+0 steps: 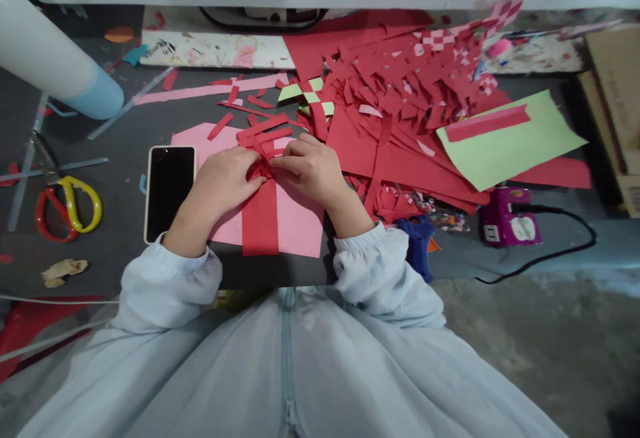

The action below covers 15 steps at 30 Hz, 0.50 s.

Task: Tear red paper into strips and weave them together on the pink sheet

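Both hands meet over a pink paper sheet (303, 228) at the table's front. My left hand (227, 178) is closed, its fingertips on a small cluster of red paper strips (259, 169). From the other side my right hand (313, 168) pinches at the same cluster, thumb and forefinger together. A wide red paper strip (260, 225) runs from under the fingers down to the sheet's near edge. Loose red strips (265, 131) lie just beyond the fingertips. The fingers partly hide how the strips are folded or woven.
Left of the sheet lie a phone (170, 191) and red-and-yellow scissors (67, 208). A heap of red paper (395, 91) fills the back right, beside a green sheet (510, 145). A blue glue gun (417, 245) and a purple box with a cable (510, 218) sit front right.
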Tool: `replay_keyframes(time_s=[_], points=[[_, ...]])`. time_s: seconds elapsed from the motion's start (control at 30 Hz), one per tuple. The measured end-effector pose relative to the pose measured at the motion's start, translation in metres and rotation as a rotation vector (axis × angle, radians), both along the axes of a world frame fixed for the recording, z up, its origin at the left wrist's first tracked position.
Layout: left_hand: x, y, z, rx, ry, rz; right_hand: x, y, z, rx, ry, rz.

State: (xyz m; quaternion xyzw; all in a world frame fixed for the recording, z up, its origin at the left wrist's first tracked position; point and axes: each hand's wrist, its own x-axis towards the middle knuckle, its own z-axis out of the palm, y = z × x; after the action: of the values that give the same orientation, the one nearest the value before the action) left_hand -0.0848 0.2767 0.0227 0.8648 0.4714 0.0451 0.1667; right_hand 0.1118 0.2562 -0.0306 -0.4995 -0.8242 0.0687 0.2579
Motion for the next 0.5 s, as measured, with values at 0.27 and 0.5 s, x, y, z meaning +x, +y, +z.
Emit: replay_keyframes(time_s=[0.27,0.5], points=[[0.0042,-0.0019,-0.0024,0.043,0.044,0.061,-0.0011,0.0020,0.0013,0.007,0.038,-0.005],[0.0028,-0.0013,-0.0061,0.063,0.044,0.072,0.0038,0.0034,0.0006,0.009,0.035,0.063]])
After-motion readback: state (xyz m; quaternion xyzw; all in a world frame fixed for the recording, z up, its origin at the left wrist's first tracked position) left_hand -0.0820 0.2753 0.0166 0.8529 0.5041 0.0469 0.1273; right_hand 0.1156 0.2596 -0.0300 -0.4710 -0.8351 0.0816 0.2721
